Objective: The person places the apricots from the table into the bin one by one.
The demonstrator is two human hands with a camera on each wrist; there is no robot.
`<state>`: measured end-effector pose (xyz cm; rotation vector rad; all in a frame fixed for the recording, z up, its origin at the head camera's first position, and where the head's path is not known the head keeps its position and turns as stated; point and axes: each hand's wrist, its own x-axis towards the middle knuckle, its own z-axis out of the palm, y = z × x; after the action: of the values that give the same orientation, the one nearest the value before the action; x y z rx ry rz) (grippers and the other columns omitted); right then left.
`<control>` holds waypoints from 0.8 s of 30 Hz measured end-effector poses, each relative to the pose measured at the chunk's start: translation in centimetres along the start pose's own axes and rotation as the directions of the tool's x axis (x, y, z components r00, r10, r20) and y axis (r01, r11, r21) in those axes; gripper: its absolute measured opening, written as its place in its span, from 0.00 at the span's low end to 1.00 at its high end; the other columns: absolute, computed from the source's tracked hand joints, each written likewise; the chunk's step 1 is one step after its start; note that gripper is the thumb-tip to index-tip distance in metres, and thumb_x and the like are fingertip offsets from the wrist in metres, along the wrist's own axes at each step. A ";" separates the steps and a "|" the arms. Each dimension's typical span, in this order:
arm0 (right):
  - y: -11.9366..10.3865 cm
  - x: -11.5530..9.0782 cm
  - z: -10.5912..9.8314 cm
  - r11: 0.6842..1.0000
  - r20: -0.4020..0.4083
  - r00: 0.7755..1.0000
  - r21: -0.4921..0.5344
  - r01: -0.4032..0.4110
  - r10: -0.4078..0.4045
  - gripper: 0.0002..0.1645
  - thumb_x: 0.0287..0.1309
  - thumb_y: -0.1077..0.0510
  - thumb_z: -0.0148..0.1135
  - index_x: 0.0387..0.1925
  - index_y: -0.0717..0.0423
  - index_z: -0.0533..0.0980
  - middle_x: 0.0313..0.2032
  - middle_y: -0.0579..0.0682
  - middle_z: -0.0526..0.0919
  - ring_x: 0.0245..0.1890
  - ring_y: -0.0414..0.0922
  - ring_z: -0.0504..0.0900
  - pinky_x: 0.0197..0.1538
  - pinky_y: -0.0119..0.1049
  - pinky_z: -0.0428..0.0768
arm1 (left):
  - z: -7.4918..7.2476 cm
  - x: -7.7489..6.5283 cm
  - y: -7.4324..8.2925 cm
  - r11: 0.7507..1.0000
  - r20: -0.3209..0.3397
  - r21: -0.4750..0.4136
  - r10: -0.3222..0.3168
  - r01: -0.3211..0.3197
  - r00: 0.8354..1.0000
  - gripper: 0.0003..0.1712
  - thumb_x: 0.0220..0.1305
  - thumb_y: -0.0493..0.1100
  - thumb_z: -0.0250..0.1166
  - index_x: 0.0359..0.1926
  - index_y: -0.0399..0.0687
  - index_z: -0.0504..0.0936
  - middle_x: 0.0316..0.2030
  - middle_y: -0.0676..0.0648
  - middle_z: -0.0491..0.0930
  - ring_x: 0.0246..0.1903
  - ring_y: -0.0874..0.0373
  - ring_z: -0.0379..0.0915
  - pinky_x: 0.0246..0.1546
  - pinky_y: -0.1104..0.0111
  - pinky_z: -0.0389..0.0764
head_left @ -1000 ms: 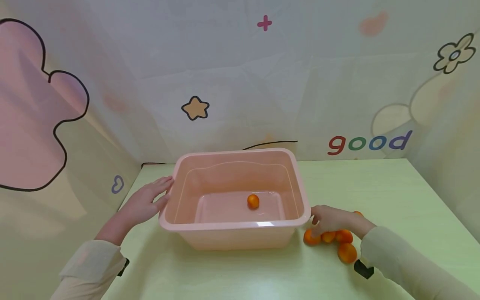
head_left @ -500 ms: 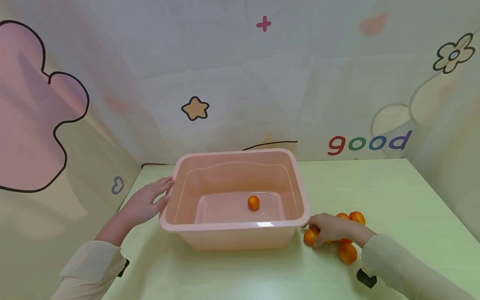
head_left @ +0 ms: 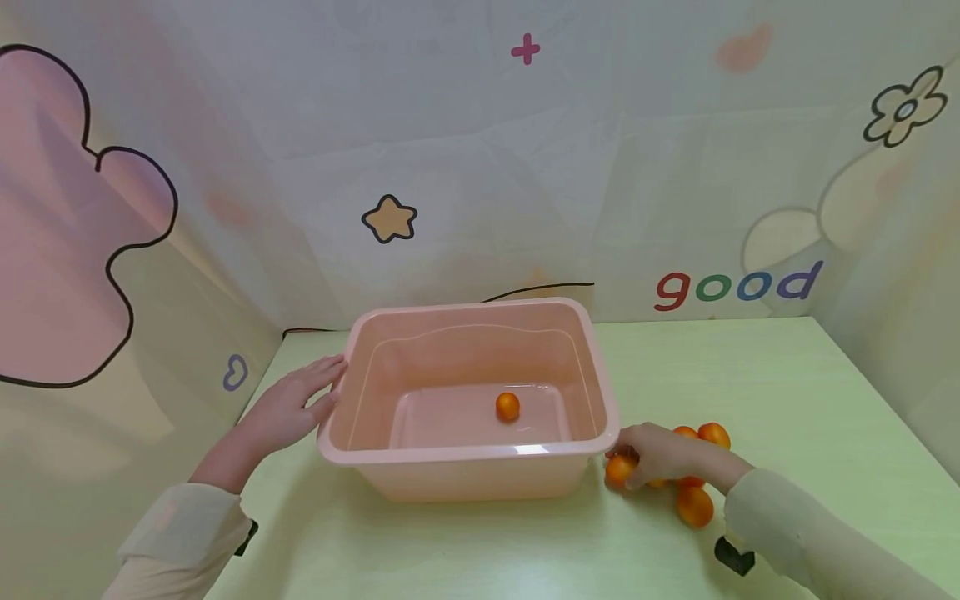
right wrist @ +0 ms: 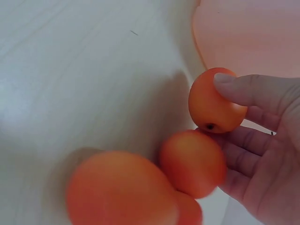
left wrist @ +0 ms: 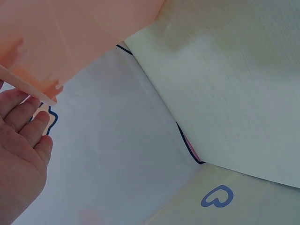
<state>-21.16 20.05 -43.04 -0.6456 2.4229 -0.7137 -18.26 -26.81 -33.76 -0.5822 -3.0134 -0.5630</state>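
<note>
Currently | pink tub — orange fruit inside | left fingers extended | right fingers pinching second fruit

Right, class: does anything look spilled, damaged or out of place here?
Nothing stands out. The pink basin stands upright with one orange fruit inside; the right hand holds a second fruit beside it, and the other fruits sit close together on the table. No spill or damage shows.
</note>
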 end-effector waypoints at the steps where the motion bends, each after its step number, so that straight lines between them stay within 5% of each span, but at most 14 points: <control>1: -0.1 0.0 -0.2 1.000 -0.009 1.000 -0.008 0.006 -0.006 0.20 0.40 0.62 0.68 0.40 0.51 0.75 0.31 0.43 0.74 0.34 0.43 0.69 0.40 0.38 0.69 | 0.0 0.0 0.0 1.000 -0.001 0.000 0.001 -0.001 1.000 0.28 0.64 0.45 0.49 0.62 0.37 0.60 0.64 0.37 0.57 0.63 0.38 0.49 0.57 0.42 0.54; 16: -1.2 -1.0 -3.2 1.000 -0.044 0.999 0.013 -0.024 0.024 0.19 0.42 0.64 0.65 0.40 0.47 0.76 0.31 0.44 0.75 0.31 0.43 0.71 0.37 0.35 0.72 | 0.2 0.0 -0.2 1.000 -0.003 -0.004 -0.002 0.002 1.000 0.28 0.65 0.46 0.49 0.63 0.38 0.60 0.64 0.38 0.57 0.63 0.38 0.50 0.57 0.42 0.54; 24: -1.5 -1.4 -5.5 0.992 -0.085 0.993 -0.096 0.076 -0.085 0.17 0.44 0.64 0.63 0.41 0.55 0.76 0.33 0.44 0.78 0.32 0.41 0.72 0.38 0.31 0.76 | 0.1 -0.1 -0.2 1.000 -0.004 0.002 0.000 0.000 1.000 0.28 0.65 0.46 0.49 0.62 0.38 0.60 0.64 0.38 0.57 0.62 0.38 0.50 0.57 0.42 0.54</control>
<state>-22.97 21.63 -37.74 -0.7674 2.5365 -0.6786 -18.27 -26.92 -33.95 -0.5803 -3.0103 -0.5603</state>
